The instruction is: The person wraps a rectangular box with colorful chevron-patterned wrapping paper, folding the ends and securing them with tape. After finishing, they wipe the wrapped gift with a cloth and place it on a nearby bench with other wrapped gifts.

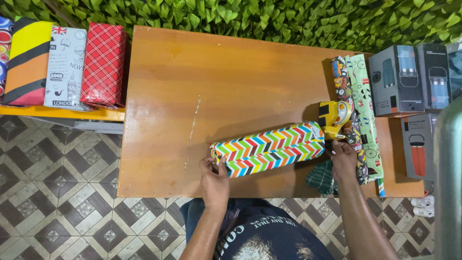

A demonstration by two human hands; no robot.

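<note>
- Near the tabletop's (231,82) front edge lies a long box wrapped in bright chevron-striped paper (269,148); the left hand (214,179) pinches its end fold, and the right hand (342,159) presses flat at the other end.
- A loosened pinch could let the fold spring open.
- Rolls of patterned wrapping paper (360,110) and a yellow tape dispenser (334,117) crowd the right; bare wood lies left and behind.

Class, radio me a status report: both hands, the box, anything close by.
Left hand pressing the left end of the chevron-wrapped box. Right hand at its right end. Yellow tape dispenser and paper rolls crowd that end.
</note>
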